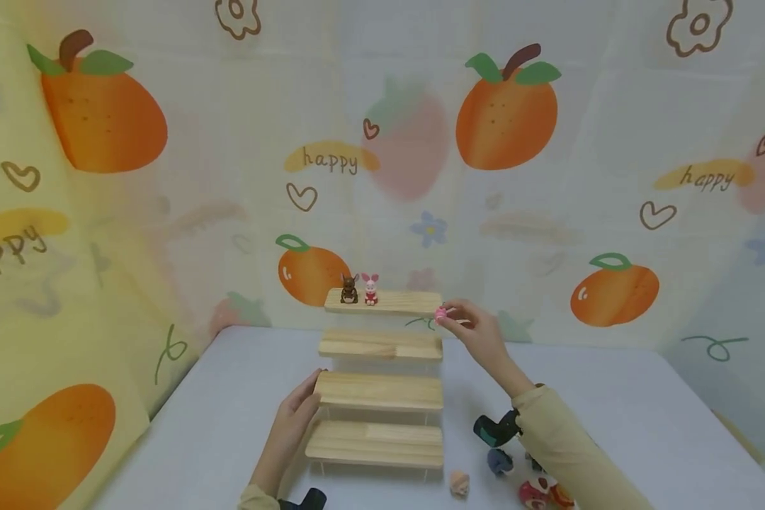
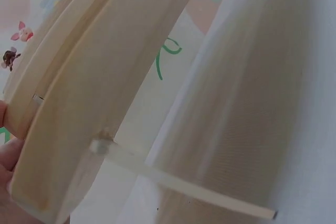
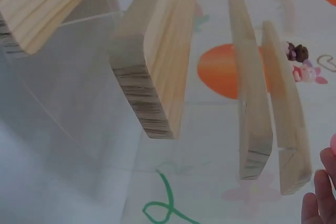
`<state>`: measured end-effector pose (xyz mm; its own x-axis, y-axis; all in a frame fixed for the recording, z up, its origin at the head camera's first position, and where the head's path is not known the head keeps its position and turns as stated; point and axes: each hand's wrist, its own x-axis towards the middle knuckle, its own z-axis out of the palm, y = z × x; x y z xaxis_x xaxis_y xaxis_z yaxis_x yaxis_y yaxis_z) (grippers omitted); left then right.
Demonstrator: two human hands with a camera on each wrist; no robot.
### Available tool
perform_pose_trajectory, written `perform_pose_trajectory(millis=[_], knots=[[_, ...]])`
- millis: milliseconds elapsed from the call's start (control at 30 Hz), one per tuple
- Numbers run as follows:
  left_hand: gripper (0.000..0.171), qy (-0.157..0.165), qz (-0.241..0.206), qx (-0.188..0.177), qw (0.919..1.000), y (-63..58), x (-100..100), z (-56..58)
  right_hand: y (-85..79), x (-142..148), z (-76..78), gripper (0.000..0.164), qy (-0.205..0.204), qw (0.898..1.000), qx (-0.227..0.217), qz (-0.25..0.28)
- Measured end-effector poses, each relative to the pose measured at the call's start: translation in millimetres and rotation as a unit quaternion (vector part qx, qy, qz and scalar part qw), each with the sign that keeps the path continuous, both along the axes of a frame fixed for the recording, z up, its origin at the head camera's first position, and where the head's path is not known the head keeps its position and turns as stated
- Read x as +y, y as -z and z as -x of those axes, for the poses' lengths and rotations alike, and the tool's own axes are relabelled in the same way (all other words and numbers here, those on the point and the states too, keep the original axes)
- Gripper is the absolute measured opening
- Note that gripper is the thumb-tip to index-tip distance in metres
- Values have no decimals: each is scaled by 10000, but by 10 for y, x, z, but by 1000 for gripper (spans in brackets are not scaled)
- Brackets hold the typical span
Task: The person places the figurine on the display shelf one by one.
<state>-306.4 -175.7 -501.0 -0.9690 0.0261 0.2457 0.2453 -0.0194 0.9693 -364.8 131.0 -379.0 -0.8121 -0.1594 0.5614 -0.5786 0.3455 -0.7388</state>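
Note:
A tiered wooden display shelf with several pale boards stands on the table. My left hand grips the left end of one of its lower boards; in the left wrist view, part of the hand shows beside the board edges. My right hand pinches a small pink figurine between thumb and fingertips, at the right end of the top board. On that board's left half sit a brown figurine and a pink-and-white long-eared figurine. The right wrist view catches only the fingers at its edge.
Right of the shelf lie a small peach-coloured figurine, a blue-grey one and a red one, partly under the right sleeve. A printed cloth with oranges hangs behind the white table.

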Motion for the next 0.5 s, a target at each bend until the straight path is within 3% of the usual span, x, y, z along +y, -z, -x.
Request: perform_pose_trajectory(millis=[100,300,500], knots=[[47,11,17,-79,10000,-3,-4,-20,-34,-50,17,16,-4,9999,95,-48],[49,188,-68,-120,9997,-20,16,-27,-249,-181,-98,15,149,9989,456,-6],[49,165,-67,-105,9998,-47,-27,-47,-292,-336,-69,17,90,9989,381,252]])
